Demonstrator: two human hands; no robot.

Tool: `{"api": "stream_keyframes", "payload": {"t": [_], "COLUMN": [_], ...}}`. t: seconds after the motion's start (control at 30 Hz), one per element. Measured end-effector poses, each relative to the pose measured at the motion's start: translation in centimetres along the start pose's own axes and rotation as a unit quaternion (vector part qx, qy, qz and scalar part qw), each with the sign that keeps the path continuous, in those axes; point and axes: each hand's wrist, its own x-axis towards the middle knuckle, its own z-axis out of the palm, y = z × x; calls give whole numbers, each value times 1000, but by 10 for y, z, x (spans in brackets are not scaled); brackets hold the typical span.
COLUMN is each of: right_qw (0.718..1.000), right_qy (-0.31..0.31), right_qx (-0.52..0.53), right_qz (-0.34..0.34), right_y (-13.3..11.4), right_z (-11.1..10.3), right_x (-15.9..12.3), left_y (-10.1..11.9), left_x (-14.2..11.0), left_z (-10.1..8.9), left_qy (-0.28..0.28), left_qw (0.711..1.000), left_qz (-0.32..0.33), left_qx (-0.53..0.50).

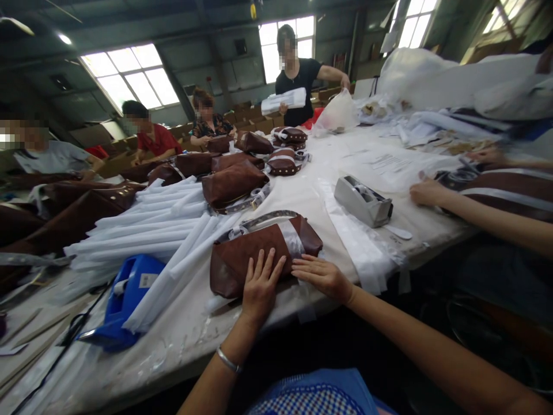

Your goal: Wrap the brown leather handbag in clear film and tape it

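Observation:
A brown handbag (259,256) lies on its side at the front edge of the table, a white paper band (292,237) wrapped around its right part. Its handle (272,217) points away from me. My left hand (261,285) rests flat on the bag's front face, fingers spread. With fingers stretched out, my right hand (323,276) touches the bag's lower right side by the end of the band. Neither hand grips anything. What lies beneath the right fingertips is hidden.
A grey tape dispenser (363,202) stands to the right, a blue heat-gun-like tool (129,300) to the left. Rolled white paper (159,225) is piled at left, with several brown bags (235,181) beyond. A co-worker's arm (484,216) reaches in from the right; other people work across the table.

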Motion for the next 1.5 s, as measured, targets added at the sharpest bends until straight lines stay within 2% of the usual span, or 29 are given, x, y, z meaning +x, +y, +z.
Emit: {"api": "stream_keyframes", "payload": {"t": [0.13, 0.2, 0.33, 0.37, 0.47, 0.6, 0.7, 0.77, 0.93, 1.23, 1.37, 1.43, 1.5], "right_qw": [1000, 1000, 999, 999, 996, 985, 975, 980, 996, 994, 993, 992, 988], "right_qy": [-8, -16, -27, -35, -83, -161, -201, -177, -71, -95, -77, -50, -48], "right_qx": [-6, -9, -10, -7, 9, -31, -66, -69, -37, -12, 18, -36, -100], "right_qz": [-7, -9, -18, -20, -11, 53, 73, 64, 40, 47, 85, 109, 109], "right_y": [4, 6, 7, 5, -12, -46, -59, -58, -47, -57, -50, -37, -19], "right_z": [1, 2, 4, 2, -7, -22, -20, -12, 2, -25, -39, -41, -36], "right_x": [-7, -7, -10, -13, -30, -52, -54, -50, -40, -51, -31, -15, -1], "left_y": [5, 5, 0, -2, -5, -2, -2, -3, -5, -5, -4, -4, -4], "left_x": [6, 14, 30, 32, 31, 26, 26, 26, 29, 26, 24, 24, 24], "left_z": [-9, -13, -11, -8, -1, 3, 2, 2, -1, 1, 3, 4, 4], "left_qy": [-21, -33, -69, -76, -85, -91, -91, -91, -95, -76, -83, -83, -79], "left_qw": [1000, 999, 979, 973, 975, 977, 978, 978, 977, 979, 979, 979, 979], "left_qz": [-3, 22, 194, 217, 205, 191, 185, 184, 189, 181, 179, 180, 181], "left_qx": [16, 25, 7, 2, -1, -19, -33, -38, -37, -56, -54, -52, -51]}}
